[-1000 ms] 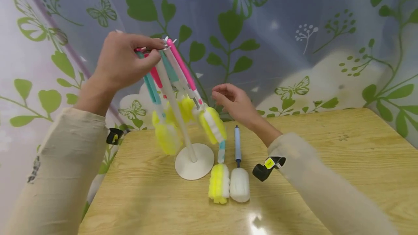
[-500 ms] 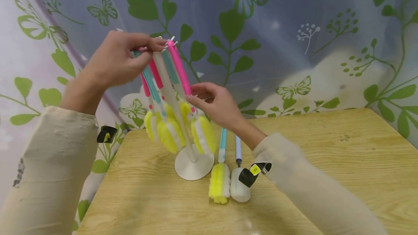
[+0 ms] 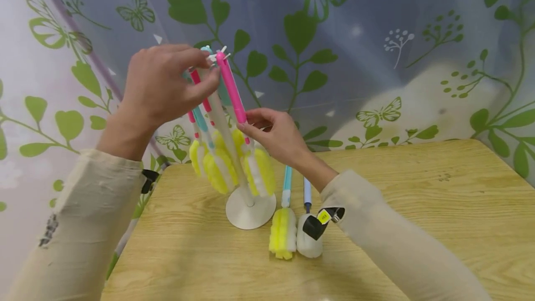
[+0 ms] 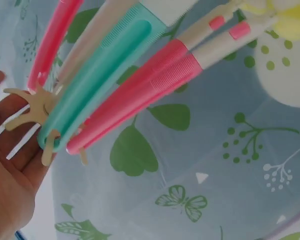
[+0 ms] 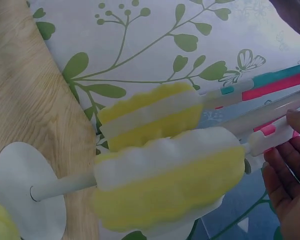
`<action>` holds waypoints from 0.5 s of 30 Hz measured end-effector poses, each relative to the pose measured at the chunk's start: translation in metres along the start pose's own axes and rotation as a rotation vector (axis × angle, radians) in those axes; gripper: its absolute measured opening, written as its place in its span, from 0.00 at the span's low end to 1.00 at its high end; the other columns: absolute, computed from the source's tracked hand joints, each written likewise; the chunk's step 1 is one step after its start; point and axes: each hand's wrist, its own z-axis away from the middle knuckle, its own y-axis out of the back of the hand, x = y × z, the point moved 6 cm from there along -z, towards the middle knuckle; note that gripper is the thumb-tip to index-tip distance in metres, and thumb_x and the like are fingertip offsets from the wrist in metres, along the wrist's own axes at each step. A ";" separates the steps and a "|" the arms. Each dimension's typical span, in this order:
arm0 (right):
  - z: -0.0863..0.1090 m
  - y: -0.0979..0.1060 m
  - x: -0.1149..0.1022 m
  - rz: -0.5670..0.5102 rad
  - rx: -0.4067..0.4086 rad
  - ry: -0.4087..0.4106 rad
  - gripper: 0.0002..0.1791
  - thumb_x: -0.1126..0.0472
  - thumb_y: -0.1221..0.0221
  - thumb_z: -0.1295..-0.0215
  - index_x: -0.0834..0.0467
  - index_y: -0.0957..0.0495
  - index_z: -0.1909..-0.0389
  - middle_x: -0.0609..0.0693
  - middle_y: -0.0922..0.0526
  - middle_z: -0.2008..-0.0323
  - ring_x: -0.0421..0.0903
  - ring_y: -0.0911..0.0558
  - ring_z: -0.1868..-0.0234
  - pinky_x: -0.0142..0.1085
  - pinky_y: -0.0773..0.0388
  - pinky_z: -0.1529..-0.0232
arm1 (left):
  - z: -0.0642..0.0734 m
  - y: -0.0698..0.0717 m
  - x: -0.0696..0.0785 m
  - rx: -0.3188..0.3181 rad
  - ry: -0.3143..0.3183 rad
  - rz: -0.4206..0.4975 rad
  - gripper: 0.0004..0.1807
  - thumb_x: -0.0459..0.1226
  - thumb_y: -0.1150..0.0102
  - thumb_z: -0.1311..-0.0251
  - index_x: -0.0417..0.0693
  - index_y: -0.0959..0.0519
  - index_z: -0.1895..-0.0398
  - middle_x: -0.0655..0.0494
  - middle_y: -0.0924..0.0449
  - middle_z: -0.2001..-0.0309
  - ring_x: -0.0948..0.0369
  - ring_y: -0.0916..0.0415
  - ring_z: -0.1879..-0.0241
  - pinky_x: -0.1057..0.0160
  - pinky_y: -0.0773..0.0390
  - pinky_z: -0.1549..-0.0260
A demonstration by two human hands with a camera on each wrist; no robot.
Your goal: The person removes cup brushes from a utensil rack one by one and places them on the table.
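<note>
A white stand (image 3: 251, 217) holds several hanging bottle brushes with pink, teal and pale handles and yellow-and-white sponge heads. My right hand (image 3: 273, 131) pinches the lower handle of the front pink bottle brush (image 3: 231, 88), just above its sponge head (image 5: 170, 175). That brush's upper end hangs at a hook on the stand's top. At the hooks (image 4: 37, 112), my left hand (image 3: 167, 78) has its thumb and index finger apart. In the left wrist view its fingers (image 4: 20, 145) lie behind the hooks, close to the end of a teal-handled brush (image 4: 102, 80).
On the wooden table (image 3: 397, 208), a teal-handled brush with a yellow-and-white sponge (image 3: 282, 233) lies beside a blue-handled brush with a white sponge (image 3: 309, 243), partly hidden by the right wrist camera. A leaf-patterned curtain (image 3: 376, 82) hangs behind the table.
My right hand has come left and taken hold of the pink brush's handle, and that brush has swung closer to the pole. My left thumb and index finger have parted at the hooks.
</note>
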 end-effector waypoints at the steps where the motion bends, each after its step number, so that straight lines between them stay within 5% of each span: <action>1: 0.000 0.000 0.000 0.004 0.000 -0.001 0.17 0.54 0.37 0.38 0.56 0.20 0.51 0.44 0.17 0.64 0.42 0.20 0.65 0.38 0.24 0.62 | -0.001 0.000 0.001 0.013 -0.012 -0.020 0.15 0.42 0.48 0.41 0.44 0.15 0.72 0.52 0.17 0.75 0.56 0.31 0.86 0.59 0.38 0.87; 9: 0.002 0.004 -0.004 -0.021 0.006 0.014 0.16 0.54 0.37 0.38 0.56 0.19 0.53 0.45 0.16 0.64 0.43 0.19 0.66 0.38 0.24 0.63 | -0.002 -0.004 0.005 0.076 0.006 -0.093 0.13 0.38 0.48 0.43 0.42 0.18 0.78 0.52 0.21 0.83 0.59 0.41 0.92 0.62 0.45 0.90; 15: 0.004 0.024 -0.012 -0.097 0.052 0.063 0.15 0.57 0.37 0.38 0.59 0.19 0.53 0.48 0.16 0.64 0.47 0.18 0.66 0.38 0.24 0.65 | 0.000 -0.006 0.008 0.175 0.092 -0.149 0.12 0.37 0.49 0.48 0.40 0.18 0.71 0.49 0.22 0.83 0.56 0.41 0.92 0.60 0.46 0.89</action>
